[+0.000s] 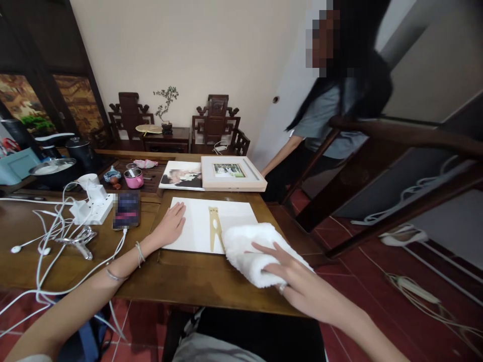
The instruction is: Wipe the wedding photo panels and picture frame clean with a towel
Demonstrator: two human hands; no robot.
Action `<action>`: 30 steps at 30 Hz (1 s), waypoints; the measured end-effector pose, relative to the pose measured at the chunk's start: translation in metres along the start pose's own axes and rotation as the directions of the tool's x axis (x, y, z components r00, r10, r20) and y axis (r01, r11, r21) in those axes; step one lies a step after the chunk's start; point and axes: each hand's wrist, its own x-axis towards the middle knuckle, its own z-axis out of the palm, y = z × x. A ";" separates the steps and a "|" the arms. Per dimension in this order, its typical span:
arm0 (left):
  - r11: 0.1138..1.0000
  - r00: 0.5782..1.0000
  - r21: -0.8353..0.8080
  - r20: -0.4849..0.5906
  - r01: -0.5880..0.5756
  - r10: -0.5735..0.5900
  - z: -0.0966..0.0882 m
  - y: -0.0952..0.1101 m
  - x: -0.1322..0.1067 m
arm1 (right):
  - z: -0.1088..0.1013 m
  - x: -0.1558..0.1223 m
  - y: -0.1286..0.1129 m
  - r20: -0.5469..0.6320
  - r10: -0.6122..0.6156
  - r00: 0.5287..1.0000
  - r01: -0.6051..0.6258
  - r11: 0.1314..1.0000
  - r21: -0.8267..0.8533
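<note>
A flat white rectangular panel point(196, 221), perhaps an album or a board, lies on the wooden table point(181, 276) in front of me. On it is a gold-coloured long shape with an oval opening point(212, 229); whether it is printed or a separate piece I cannot tell. My left hand point(169, 225) rests flat on the panel's left edge, fingers stretched out. In my right hand point(294, 281) is a fluffy white cloth point(247, 241), folded over and gripped between thumb and fingers. The cloth covers the panel's lower right corner.
Behind the panel lie a pale framed photo point(256, 173) and a photo book point(171, 173). To the left are a phone point(126, 208), a power strip point(101, 208), tangled white cables and a pink cup point(134, 178). Another person point(332, 115) stands at the right beyond a wooden chair point(362, 151).
</note>
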 end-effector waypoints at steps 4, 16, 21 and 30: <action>0.999 0.999 0.045 0.045 -0.008 0.006 -0.003 0.001 0.000 | 0.007 0.041 0.032 -0.062 0.032 0.998 -0.032 0.999 0.001; 1.000 1.000 0.026 -0.001 0.006 -0.006 -0.001 0.004 0.000 | 0.013 0.072 0.045 -0.091 0.030 0.995 -0.035 0.998 -0.047; 0.997 1.000 0.071 0.014 -0.009 0.008 -0.001 0.003 0.000 | -0.001 -0.001 0.001 0.012 0.028 1.000 -0.028 0.999 0.045; 0.994 0.998 0.107 0.063 -0.021 0.014 -0.003 0.002 0.000 | 0.000 0.069 0.042 0.030 0.097 0.995 -0.098 0.995 0.033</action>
